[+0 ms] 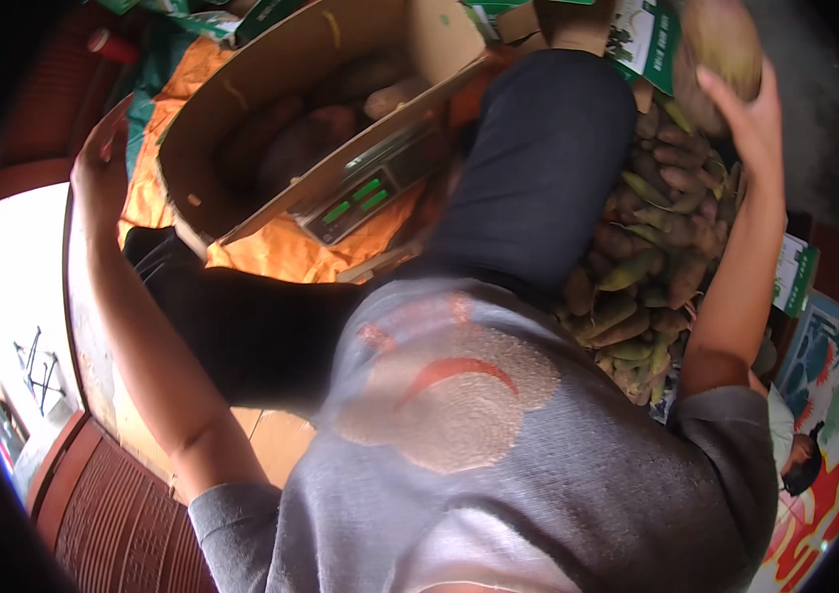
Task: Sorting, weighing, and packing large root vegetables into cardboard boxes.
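Note:
My right hand [751, 114] is closed round a large brown-green tuber [721, 49] at the upper right. Below it lies a heap of smaller brown and green tubers [657, 227], beside my right leg. At the far left my left hand [103, 163] is raised, dim and partly in shadow; its fingers look stretched out with nothing in them. It is to the left of an open cardboard box [331, 168] holding several large reddish-brown tubers [311, 138]. Against the box's near side is a digital scale [355, 203] with a lit green display; the rest of the scale is hidden.
Orange sheeting [286, 259] lies under and around the box. Green-and-white printed cartons [642, 40] stand at the top. Dark red carved wooden furniture [128, 514] is at the lower left. Behind my right arm another person [800, 460] shows beside a colourful picture panel [835, 395].

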Demonstrator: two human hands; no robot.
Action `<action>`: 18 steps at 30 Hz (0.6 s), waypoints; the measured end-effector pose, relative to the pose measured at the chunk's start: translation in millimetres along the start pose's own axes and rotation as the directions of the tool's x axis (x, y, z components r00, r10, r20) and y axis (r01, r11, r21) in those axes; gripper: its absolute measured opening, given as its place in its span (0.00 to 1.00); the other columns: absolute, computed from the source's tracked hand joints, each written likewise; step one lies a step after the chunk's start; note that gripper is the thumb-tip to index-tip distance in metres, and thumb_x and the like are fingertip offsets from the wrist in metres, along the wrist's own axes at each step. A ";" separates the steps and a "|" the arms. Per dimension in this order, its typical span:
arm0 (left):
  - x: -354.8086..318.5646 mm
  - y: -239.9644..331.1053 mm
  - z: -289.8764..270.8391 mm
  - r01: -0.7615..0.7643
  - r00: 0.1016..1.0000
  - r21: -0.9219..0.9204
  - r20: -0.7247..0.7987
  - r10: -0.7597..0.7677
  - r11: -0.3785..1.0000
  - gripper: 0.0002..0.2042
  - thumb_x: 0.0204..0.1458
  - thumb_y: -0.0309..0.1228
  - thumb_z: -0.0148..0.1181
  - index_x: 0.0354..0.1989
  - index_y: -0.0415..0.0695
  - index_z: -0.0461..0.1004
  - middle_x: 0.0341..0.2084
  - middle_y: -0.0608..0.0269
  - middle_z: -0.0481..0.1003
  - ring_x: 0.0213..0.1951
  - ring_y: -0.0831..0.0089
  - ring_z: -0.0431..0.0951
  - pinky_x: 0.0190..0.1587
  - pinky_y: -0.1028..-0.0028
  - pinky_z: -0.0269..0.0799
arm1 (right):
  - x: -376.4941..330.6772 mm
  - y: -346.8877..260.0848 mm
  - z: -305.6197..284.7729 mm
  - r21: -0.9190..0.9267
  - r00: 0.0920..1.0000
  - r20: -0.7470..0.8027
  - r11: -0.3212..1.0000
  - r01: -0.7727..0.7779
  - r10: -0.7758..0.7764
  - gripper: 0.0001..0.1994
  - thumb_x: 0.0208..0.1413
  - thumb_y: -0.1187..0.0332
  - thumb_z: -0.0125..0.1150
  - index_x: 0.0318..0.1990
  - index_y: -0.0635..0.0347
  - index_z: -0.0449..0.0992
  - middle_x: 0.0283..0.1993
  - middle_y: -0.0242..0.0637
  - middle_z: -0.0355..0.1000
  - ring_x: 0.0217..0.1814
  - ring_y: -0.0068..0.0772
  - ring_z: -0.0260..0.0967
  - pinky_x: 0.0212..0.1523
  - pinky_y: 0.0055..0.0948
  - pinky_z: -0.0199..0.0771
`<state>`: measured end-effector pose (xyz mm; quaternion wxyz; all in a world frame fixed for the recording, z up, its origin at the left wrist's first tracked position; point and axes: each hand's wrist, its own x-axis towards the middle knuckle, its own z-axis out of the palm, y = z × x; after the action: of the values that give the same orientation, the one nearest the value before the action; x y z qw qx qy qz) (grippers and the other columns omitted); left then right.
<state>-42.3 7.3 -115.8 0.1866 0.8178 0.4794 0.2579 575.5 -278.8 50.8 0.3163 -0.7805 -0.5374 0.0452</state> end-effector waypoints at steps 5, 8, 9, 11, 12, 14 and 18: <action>-25.5 -10.8 -12.1 0.144 0.990 0.072 -0.010 -0.144 0.987 0.15 0.67 0.34 0.54 0.60 0.62 0.77 0.53 0.57 0.80 0.58 0.65 0.78 0.59 0.65 0.73 | -165.4 175.1 61.6 -0.079 0.748 -0.003 0.745 -0.662 0.664 0.47 0.40 0.54 0.82 0.63 0.69 0.63 0.59 0.50 0.72 0.60 0.43 0.71 0.60 0.38 0.70; -22.8 -16.9 1.8 0.197 0.980 0.024 0.008 -0.197 0.980 0.14 0.67 0.35 0.54 0.58 0.62 0.79 0.54 0.57 0.80 0.59 0.66 0.77 0.60 0.66 0.72 | -276.9 284.4 69.5 0.019 0.522 0.133 0.525 -0.851 0.842 0.49 0.40 0.52 0.81 0.66 0.69 0.61 0.60 0.50 0.71 0.62 0.45 0.70 0.63 0.40 0.68; -24.0 -22.9 4.0 0.194 0.981 0.027 0.007 -0.194 0.981 0.14 0.67 0.35 0.54 0.58 0.62 0.79 0.54 0.57 0.80 0.59 0.66 0.77 0.60 0.66 0.72 | -302.5 305.3 71.8 -0.004 0.428 0.170 0.435 -0.900 0.888 0.51 0.40 0.51 0.80 0.67 0.68 0.59 0.62 0.50 0.69 0.63 0.47 0.69 0.64 0.41 0.67; -31.9 -32.2 -6.5 0.172 0.985 0.007 0.003 -0.172 0.985 0.14 0.66 0.34 0.55 0.58 0.61 0.79 0.53 0.57 0.80 0.58 0.66 0.78 0.60 0.65 0.71 | -328.8 309.9 89.1 -0.052 0.282 0.115 0.289 -0.956 0.953 0.52 0.40 0.52 0.80 0.69 0.68 0.56 0.65 0.51 0.67 0.64 0.48 0.68 0.64 0.42 0.67; -34.0 -30.9 -9.4 0.192 0.981 0.016 -0.004 -0.192 0.981 0.15 0.66 0.33 0.55 0.59 0.61 0.79 0.52 0.58 0.80 0.58 0.67 0.78 0.60 0.65 0.71 | -334.6 306.9 93.5 -0.094 0.124 0.029 0.127 -0.987 0.992 0.53 0.40 0.52 0.80 0.70 0.67 0.54 0.67 0.51 0.64 0.65 0.48 0.67 0.64 0.43 0.67; -36.1 -28.3 -11.1 0.187 0.982 0.055 -0.012 -0.186 0.981 0.15 0.66 0.33 0.55 0.58 0.60 0.79 0.52 0.58 0.81 0.58 0.66 0.78 0.60 0.66 0.71 | -337.8 306.1 96.3 -0.071 0.102 0.032 0.104 -0.992 0.994 0.55 0.39 0.51 0.81 0.70 0.68 0.52 0.69 0.51 0.62 0.67 0.48 0.65 0.64 0.44 0.67; -27.7 -27.3 -2.6 0.223 0.974 0.078 0.015 -0.225 0.972 0.15 0.66 0.31 0.55 0.58 0.59 0.79 0.50 0.56 0.81 0.57 0.67 0.78 0.59 0.69 0.71 | -346.7 332.8 81.9 -0.032 0.153 -0.033 0.152 -0.988 0.988 0.59 0.35 0.47 0.82 0.69 0.69 0.53 0.70 0.51 0.61 0.69 0.46 0.64 0.66 0.43 0.66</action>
<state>-73.9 -4.1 -135.5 0.1891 0.7679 0.5759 0.2072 666.5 -617.0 -288.3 0.1937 -0.9494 0.0997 0.2263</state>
